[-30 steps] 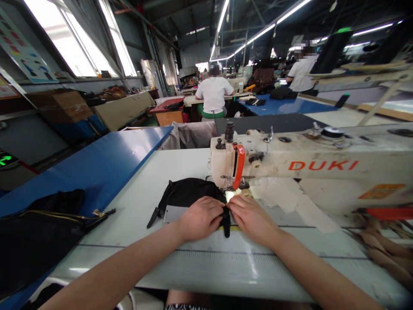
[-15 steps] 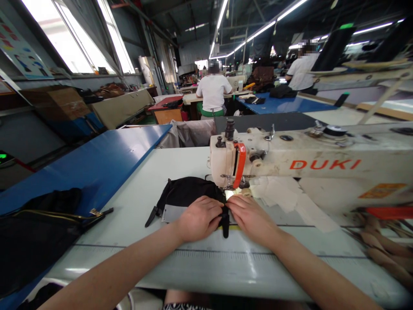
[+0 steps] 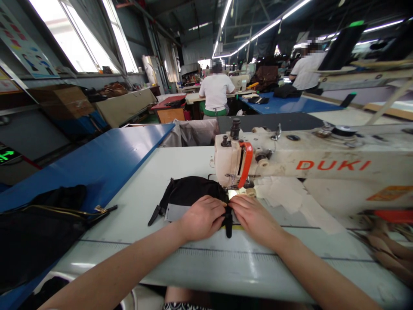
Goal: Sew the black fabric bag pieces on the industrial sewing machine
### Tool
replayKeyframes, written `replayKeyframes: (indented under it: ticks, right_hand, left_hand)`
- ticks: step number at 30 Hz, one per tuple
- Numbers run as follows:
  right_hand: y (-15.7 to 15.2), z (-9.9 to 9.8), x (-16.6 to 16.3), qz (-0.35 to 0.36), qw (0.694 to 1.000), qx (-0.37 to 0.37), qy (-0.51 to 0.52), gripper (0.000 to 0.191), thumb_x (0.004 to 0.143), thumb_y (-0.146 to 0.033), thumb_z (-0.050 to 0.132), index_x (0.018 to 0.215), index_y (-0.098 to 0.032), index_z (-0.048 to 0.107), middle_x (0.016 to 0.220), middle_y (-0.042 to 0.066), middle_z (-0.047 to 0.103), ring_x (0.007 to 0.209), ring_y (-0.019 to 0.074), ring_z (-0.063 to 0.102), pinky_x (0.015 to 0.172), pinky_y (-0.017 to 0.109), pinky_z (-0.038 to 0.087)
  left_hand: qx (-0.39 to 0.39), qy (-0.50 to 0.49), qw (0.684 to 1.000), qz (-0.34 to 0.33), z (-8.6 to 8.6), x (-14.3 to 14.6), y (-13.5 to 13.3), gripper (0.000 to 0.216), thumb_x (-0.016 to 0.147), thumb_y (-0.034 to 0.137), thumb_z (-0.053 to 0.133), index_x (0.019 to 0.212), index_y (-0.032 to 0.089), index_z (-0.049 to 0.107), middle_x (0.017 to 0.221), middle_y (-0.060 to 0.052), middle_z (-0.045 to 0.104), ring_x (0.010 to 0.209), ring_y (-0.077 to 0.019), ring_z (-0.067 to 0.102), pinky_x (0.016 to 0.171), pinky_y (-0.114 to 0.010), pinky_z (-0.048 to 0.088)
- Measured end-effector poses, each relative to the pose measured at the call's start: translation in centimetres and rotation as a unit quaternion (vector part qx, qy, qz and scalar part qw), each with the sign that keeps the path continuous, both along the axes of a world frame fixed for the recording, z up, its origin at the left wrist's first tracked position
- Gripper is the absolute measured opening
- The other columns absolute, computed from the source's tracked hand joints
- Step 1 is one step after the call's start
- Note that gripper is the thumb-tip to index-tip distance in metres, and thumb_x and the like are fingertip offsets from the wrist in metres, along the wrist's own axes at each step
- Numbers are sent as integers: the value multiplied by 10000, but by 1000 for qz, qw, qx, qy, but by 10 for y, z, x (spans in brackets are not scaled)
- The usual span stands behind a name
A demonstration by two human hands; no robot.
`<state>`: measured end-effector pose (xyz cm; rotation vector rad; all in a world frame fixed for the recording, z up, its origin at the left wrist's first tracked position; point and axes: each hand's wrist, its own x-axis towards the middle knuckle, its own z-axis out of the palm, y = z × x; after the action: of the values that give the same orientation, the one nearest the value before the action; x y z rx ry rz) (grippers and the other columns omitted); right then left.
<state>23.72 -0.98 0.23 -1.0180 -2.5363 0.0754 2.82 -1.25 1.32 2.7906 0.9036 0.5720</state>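
A black fabric bag piece (image 3: 196, 188) with a grey panel (image 3: 176, 212) and dark tabs at its lower corners lies on the pale sewing table. Its right edge reaches under the head of a sewing machine (image 3: 229, 161), where a small lamp glows. My left hand (image 3: 204, 218) rests over the lower right of the piece, fingers bent and pressed together on the cloth. Close beside it, my right hand (image 3: 253, 217) pinches the right edge with its fingertips, just in front of the presser foot. Both sets of fingertips hide the cloth beneath them.
White paper-like sheets (image 3: 290, 196) lie under the machine arm. A ruler strip (image 3: 258, 257) runs along the table's front. On the left, a black zippered item (image 3: 41, 228) lies over a blue table (image 3: 97, 159). Two people in white tops sit farther back.
The whole view has shifted slightly, so most things appear a little farther right. Both hands keep nearly the same hold on the black bag piece by the presser foot.
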Motion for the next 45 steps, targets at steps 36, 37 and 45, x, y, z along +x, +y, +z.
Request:
replayKeyframes:
  ticks: [36,37,45]
  right_hand:
    - [-16,12,1,63,993,-96,4,375,782,-38,427,1114,-161,552,1241,105,570,1221,216,449,1093,451,257]
    - [-17,12,1,63,993,-100,9,389,769,-32,430,1118,-159,549,1232,104,573,1210,215,458,1090,445,265]
    - [-19,14,1,70,989,-116,53,354,816,-32,409,1119,-155,543,1165,104,590,1151,207,490,1044,412,344]
  left_hand:
    - [-237,-345,882,218,5,25,-23,226,792,135,576,1002,186,509,883,-13,633,817,-140,613,761,-270,503]
    - [-226,-327,893,213,3,28,-25,224,781,121,582,985,185,515,895,-17,632,837,-144,612,791,-282,501]
    - [-44,-150,979,130,-7,21,-25,200,867,108,482,1011,187,596,1021,-55,642,965,-192,576,888,-360,477]
